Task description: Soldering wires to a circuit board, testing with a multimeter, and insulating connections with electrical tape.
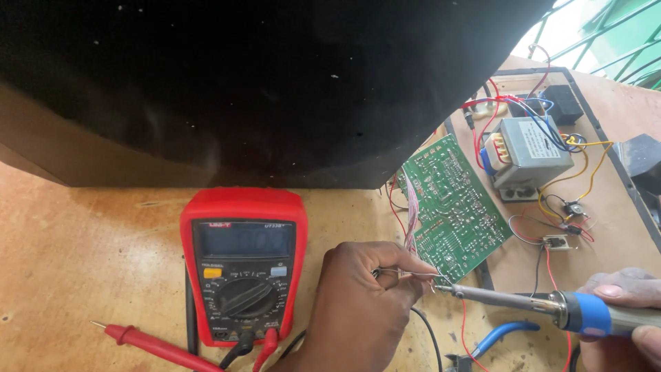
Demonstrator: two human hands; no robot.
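From the head view I see my left hand (361, 303) in the lower centre of the frame, closed in a pinch on a thin strand of silvery solder wire (406, 274) whose free end reaches the lower corner of the green rectangular printed circuit board (451, 200). My right hand (630, 320), at the lower right edge, is wrapped around the blue-collared grey handle of a soldering iron (523, 301); its metal shaft runs leftward, and the tip sits at the same board corner, touching or just beside the wire end. I judge the step in hand to be the making of a solder joint at that corner. The next move calls for holding the tip steady on the joint, feeding the wire in sparingly, and keeping it off the bundle of thin red and white leads just beside the board's left edge. A red-cased digital multimeter (243, 265) lies on the worn wooden table (76, 262) left of centre, its display too dim to read, with a red test probe (148, 342) lying at the lower left. Right of the board stands a grey metal-cased transformer (529, 151) with red, blue and yellow wires. Blue-handled pliers (492, 337) lie along the bottom edge. A large black cabinet (241, 83) fills the upper left.
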